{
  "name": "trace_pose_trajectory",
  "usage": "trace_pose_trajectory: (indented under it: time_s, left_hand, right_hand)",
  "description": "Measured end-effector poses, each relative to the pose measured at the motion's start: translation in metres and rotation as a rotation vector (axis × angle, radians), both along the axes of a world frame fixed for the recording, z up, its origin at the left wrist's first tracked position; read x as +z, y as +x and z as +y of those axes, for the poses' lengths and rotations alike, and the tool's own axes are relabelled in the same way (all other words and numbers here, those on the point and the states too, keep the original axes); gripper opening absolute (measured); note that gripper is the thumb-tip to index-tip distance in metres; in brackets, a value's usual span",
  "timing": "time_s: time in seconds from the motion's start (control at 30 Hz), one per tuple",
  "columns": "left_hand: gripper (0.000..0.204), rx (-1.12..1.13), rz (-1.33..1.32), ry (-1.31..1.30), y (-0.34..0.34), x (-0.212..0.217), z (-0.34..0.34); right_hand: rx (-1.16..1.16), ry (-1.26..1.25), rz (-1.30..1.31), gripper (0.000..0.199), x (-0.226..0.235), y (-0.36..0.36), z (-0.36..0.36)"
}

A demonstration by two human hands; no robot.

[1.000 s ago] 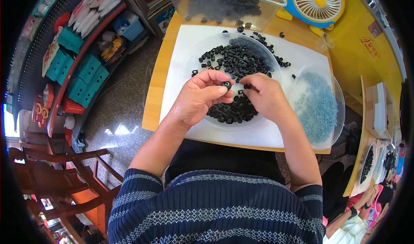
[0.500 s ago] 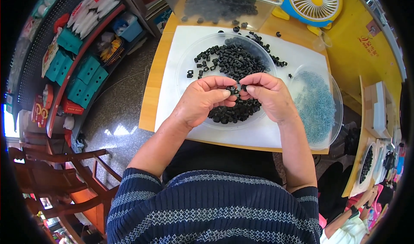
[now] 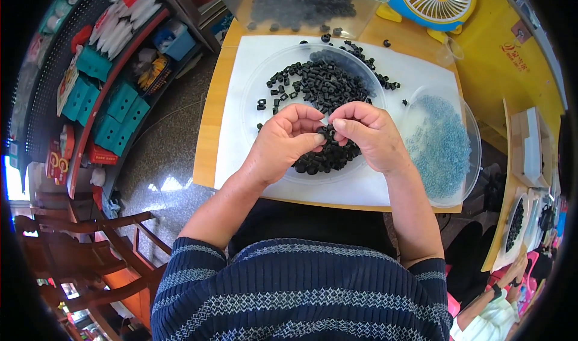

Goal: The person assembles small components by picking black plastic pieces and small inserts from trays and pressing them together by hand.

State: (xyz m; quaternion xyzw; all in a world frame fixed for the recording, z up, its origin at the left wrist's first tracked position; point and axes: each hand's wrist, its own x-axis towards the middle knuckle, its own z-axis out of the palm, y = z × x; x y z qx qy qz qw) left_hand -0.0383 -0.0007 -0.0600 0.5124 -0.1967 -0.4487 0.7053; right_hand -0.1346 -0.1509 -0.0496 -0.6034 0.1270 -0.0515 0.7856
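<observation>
Together, hands (image 3: pixel 278 145) (image 3: pixel 374 139) at black piece (image 3: pixel 324 132) over tray (image 3: pixel 257 79); white sheet (image 3: pixel 427 73) margins beyond rim.

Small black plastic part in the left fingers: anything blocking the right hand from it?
Nothing visible: the right hand is close beside the small black plastic part held by the left hand; contact is too small to tell. Loose black plastic pieces lie beneath.

Your right hand (image 3: pixel 374 137) has come up from the loose black pieces (image 3: pixel 331 83) its fingers reached a second ago, its fingertips now just beside your left hand (image 3: pixel 278 143)'s. The black piece (image 3: pixel 326 131) at your left fingertips, plainly visible earlier, is now partly hidden among both hands' fingers.
</observation>
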Motion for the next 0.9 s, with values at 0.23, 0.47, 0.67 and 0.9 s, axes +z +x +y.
trace_pose_trajectory:
  time_s: [0.23,0.47,0.67,0.9]
  left_hand:
    - [0.030,0.002,-0.119,0.049,-0.0052,0.0027,0.0006]
    - [0.030,0.023,-0.101,0.089,-0.0033,0.0019,0.0010]
    - [0.029,0.018,-0.091,0.066,-0.0038,0.0028,0.0001]
    - [0.026,0.018,-0.066,0.033,-0.0054,0.0045,-0.0008]
  right_hand:
    - [0.039,-0.105,0.097,0.016,0.0015,0.0009,-0.0001]
    - [0.024,-0.062,0.161,0.017,0.0051,0.0010,0.0016]
    - [0.079,-0.038,0.134,0.016,0.0013,0.0028,-0.0028]
    - [0.097,0.007,0.125,0.013,0.0006,0.0044,-0.0039]
